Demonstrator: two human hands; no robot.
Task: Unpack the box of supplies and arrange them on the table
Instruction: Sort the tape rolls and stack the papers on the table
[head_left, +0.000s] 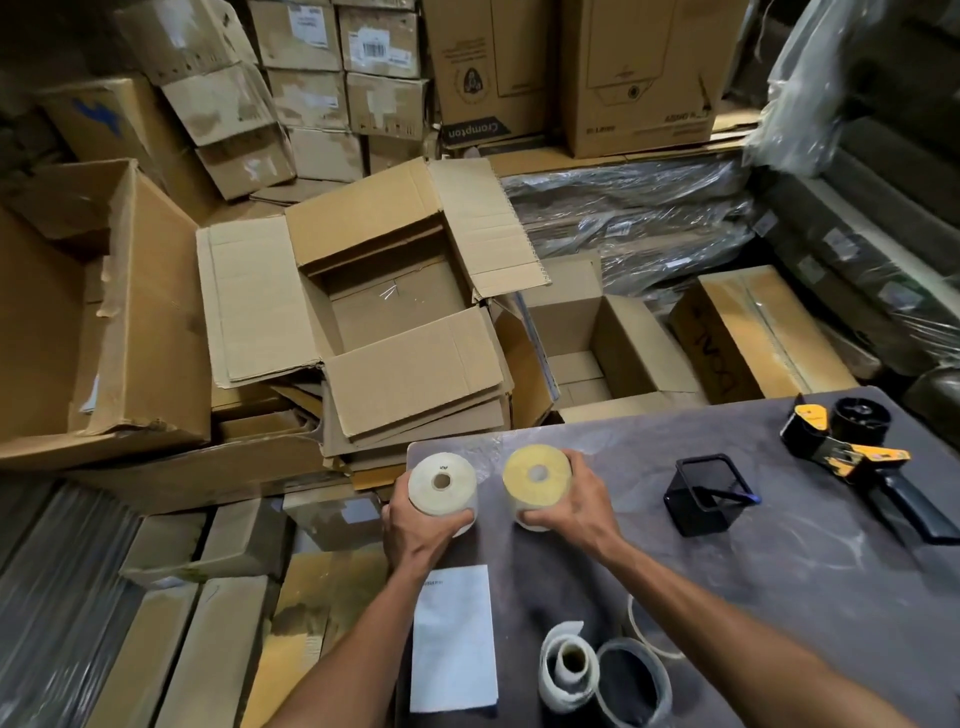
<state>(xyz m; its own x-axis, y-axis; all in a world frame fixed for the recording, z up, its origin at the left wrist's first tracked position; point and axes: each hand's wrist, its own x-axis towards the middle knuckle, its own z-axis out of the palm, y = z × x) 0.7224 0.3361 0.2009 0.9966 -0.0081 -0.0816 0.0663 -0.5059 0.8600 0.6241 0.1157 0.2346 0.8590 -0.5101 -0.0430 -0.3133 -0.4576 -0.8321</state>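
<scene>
My left hand (415, 525) grips a white roll (441, 480) standing on end at the far left corner of the grey table (779, 561). Beside it, my right hand (569, 512) grips a yellow-topped roll (536, 474), also on end on the table. The two rolls stand a little apart. An open cardboard box (395, 306) sits beyond the table's corner; its inside shows only bare cardboard.
On the table lie a black square holder (709, 493), a black-and-yellow tape dispenser (852, 452), a white paper sheet (452, 639), a loosely wound white roll (569, 670) and a clear tape ring (631, 686). A smaller open box (613, 348) and stacked cartons surround the table.
</scene>
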